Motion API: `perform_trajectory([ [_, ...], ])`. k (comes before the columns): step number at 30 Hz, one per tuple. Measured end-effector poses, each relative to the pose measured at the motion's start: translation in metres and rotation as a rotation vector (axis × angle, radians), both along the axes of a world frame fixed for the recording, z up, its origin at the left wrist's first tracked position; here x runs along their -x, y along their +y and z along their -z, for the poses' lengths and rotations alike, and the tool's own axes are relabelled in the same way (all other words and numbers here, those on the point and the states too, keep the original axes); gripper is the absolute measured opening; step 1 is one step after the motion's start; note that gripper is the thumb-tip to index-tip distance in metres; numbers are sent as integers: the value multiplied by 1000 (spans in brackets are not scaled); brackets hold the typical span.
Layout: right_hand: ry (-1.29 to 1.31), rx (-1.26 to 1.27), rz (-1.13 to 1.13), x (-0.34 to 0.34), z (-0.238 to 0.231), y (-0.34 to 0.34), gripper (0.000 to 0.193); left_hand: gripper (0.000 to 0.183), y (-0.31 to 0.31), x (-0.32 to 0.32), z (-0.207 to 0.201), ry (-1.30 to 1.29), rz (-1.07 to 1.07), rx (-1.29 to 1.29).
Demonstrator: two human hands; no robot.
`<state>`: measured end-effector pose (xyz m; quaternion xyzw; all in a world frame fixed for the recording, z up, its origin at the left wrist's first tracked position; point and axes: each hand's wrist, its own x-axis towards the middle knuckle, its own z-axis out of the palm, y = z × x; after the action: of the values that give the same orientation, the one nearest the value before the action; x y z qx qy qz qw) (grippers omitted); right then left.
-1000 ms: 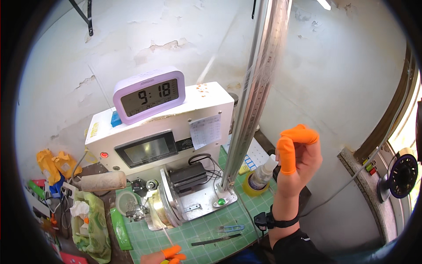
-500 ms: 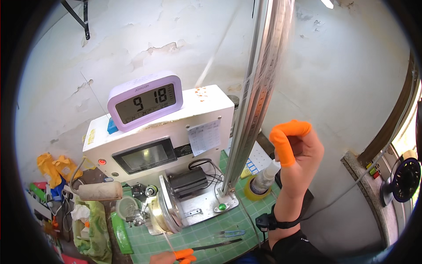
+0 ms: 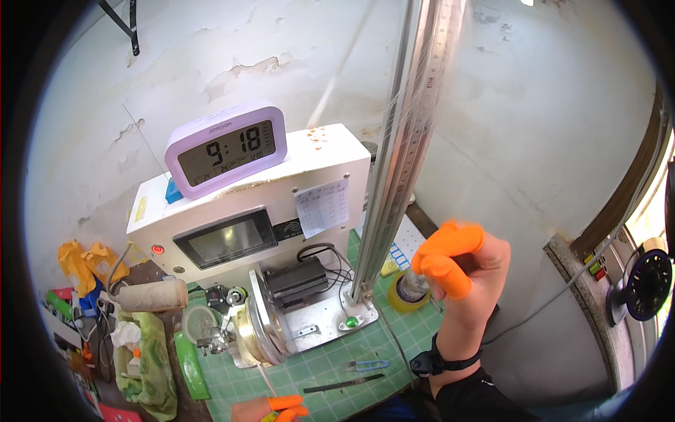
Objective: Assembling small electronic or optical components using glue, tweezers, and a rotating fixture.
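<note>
My right hand (image 3: 467,267), with orange finger covers on thumb and finger, is closed in a pinch beside the tall metal post (image 3: 404,148). Fine pale strands (image 3: 450,49) hang along that post; whether the pinch holds any I cannot make out. Behind the fingers stands a clear bottle in a yellow holder (image 3: 406,299). At the lower edge my left hand (image 3: 256,409), also in orange finger covers, is closed and partly cut off; something small and yellow shows at its fingers. A thin strand (image 3: 267,380) runs towards it from the gold-rimmed wheel (image 3: 247,334).
A white machine (image 3: 246,183) with a dark screen carries a lilac digital clock (image 3: 225,151). Thread snips (image 3: 367,366) and a dark flat strip (image 3: 344,383) lie on the green mat (image 3: 309,369). A green bag (image 3: 155,380) is at left, a black fan (image 3: 647,285) at right.
My right hand has come down and slightly left, towards the bottle. My left hand has shifted slightly left. The view has tilted a little.
</note>
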<state>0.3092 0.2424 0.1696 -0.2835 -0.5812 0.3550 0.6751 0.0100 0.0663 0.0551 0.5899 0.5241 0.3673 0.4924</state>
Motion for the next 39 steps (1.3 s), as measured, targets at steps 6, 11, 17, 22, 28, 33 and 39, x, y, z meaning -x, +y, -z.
perform_trajectory([
  [6, -328, -86, -490, 46, 44, -31, 14, 28, 16, 1, -39, -49, -75, -321],
  [11, -583, 83, -535, 68, 81, -62, 19, 48, 24, -26, -48, -303, -181, -484],
  [17, -585, 80, -646, 70, 82, -71, 14, 21, 18, 8, -13, -558, -37, -375],
  [22, -686, 49, -748, 88, 82, -76, 15, 34, 20, 3, -21, -459, -221, -340],
  [28, -694, 33, -746, 109, 103, -89, 18, 48, 1, 18, -38, -35, 32, -263],
  [33, -713, 113, -755, 96, 93, -91, 18, 22, -10, 24, -30, -310, -115, -238],
  [39, -627, -302, -693, 106, 32, -108, 27, 18, 19, 6, -19, 151, -198, -496],
])
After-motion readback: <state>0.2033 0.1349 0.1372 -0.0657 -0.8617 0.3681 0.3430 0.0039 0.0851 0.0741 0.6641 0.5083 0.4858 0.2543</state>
